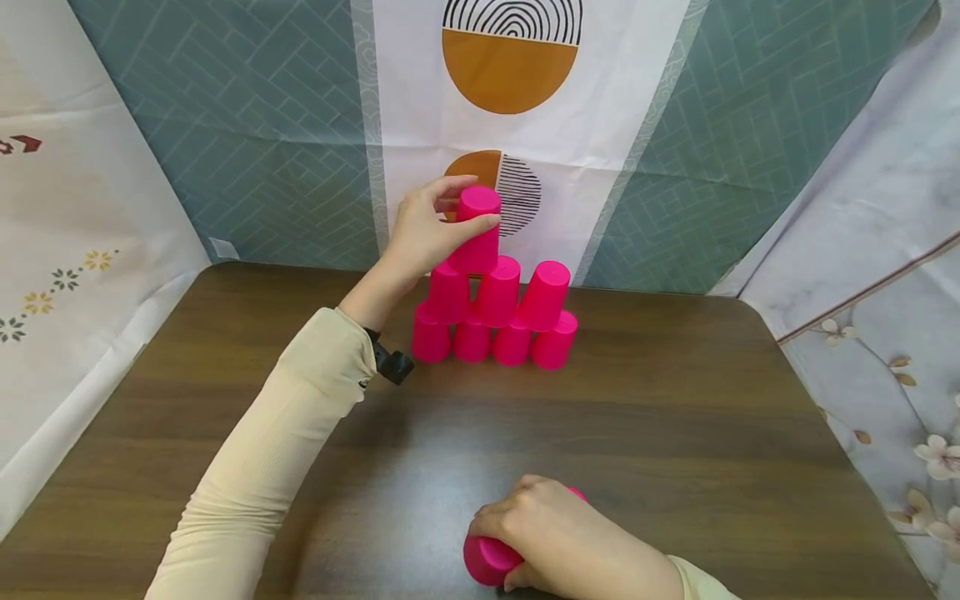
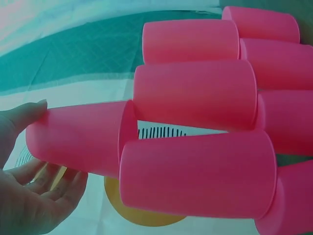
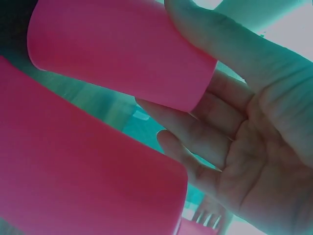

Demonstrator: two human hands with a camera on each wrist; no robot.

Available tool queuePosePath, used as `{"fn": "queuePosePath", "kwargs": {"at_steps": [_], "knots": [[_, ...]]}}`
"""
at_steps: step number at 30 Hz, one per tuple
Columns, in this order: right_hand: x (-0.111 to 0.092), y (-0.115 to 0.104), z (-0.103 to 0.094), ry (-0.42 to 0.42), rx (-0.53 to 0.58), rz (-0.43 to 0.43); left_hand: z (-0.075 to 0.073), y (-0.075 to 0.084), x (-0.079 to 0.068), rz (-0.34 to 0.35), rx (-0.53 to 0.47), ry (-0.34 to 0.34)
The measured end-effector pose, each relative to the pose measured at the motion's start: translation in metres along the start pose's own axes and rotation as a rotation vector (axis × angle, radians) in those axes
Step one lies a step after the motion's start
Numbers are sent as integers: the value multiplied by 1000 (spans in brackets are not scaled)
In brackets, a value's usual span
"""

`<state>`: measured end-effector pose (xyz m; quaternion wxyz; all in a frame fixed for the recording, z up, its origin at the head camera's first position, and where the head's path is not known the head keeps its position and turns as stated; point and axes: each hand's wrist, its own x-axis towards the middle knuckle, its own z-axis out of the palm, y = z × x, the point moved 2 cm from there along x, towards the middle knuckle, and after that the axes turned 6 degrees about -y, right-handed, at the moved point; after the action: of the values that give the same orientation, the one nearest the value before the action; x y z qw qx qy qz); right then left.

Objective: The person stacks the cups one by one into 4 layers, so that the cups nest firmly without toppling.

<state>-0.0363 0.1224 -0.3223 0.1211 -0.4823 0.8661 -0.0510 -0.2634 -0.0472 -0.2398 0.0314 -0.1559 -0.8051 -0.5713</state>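
Note:
My left hand (image 1: 431, 225) holds an upside-down pink cup (image 1: 480, 242) by its upper part, thumb on one side and fingers on the other. That cup's rim meets the tops of two cups below it at the stack's left, as the left wrist view shows. The stack has a middle row of three cups (image 1: 497, 292) over a bottom row of several cups (image 1: 471, 340). Near the table's front, my right hand (image 1: 555, 533) grips another pink cup (image 3: 122, 54) between thumb and fingers. A second pink cup (image 3: 88, 161) stands close beside it, mostly hidden by the hand in the head view.
The brown wooden table (image 1: 637, 433) has rounded far corners. Behind the stack hangs a green and white patterned cloth (image 1: 300, 150), close to the table's far edge. More patterned cloth (image 1: 67, 217) hangs at the left, and floral cloth (image 1: 885, 350) at the right.

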Motion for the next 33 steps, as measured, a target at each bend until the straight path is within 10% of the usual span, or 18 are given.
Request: {"fn": "queuePosePath", "kwargs": {"at_steps": [33], "knots": [[1,2,2,54,-102,-20,7,-10,-13,49,111,-146]]}}
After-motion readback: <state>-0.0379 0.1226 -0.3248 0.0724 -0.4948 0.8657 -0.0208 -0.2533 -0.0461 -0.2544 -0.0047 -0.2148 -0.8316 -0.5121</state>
